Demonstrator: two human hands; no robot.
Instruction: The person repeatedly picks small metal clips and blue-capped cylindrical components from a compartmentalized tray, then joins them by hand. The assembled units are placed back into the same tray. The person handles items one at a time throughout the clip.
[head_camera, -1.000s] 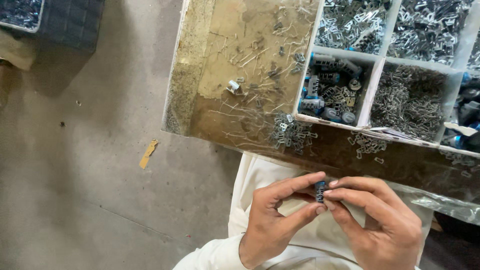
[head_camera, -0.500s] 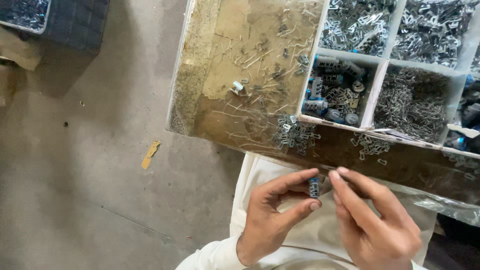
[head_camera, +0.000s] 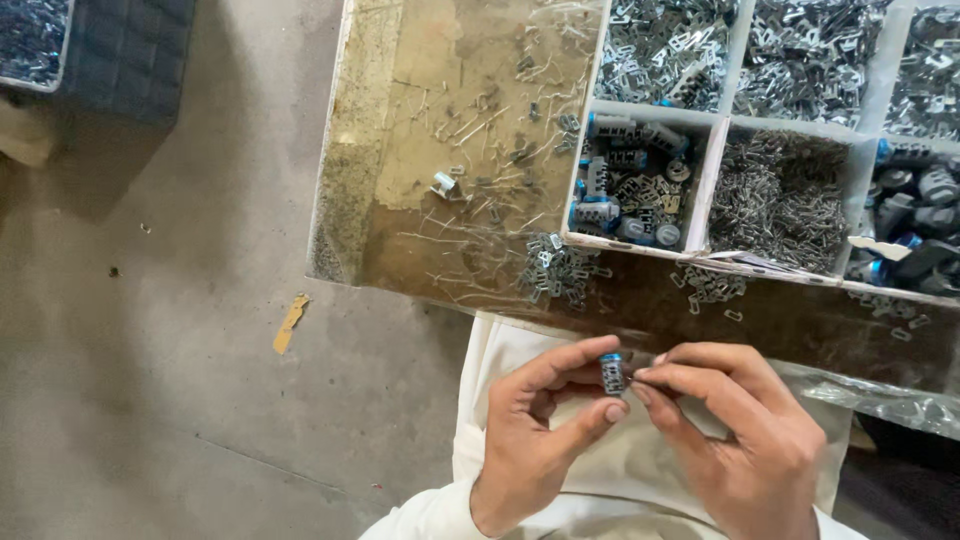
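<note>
Item in hand: small blue-capped metal cylinder (head_camera: 611, 374), pinched in my left hand (head_camera: 530, 440) grip, my right hand (head_camera: 740, 440) fingertips pressing something unseen against it; next needs steady alignment.

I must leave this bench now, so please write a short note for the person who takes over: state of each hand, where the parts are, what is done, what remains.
Left hand: pinches a small cylindrical metal part with a blue end between thumb and forefinger.
Right hand: fingertips touch the same part from the right side.
Parts: similar cylinders lie in the middle compartment of the divided tray; thin wire pieces fill the next compartment; loose clips lie on the brown tabletop.
Done: one part is picked up and in hand.
Left: cannot tell from this view.
</note>
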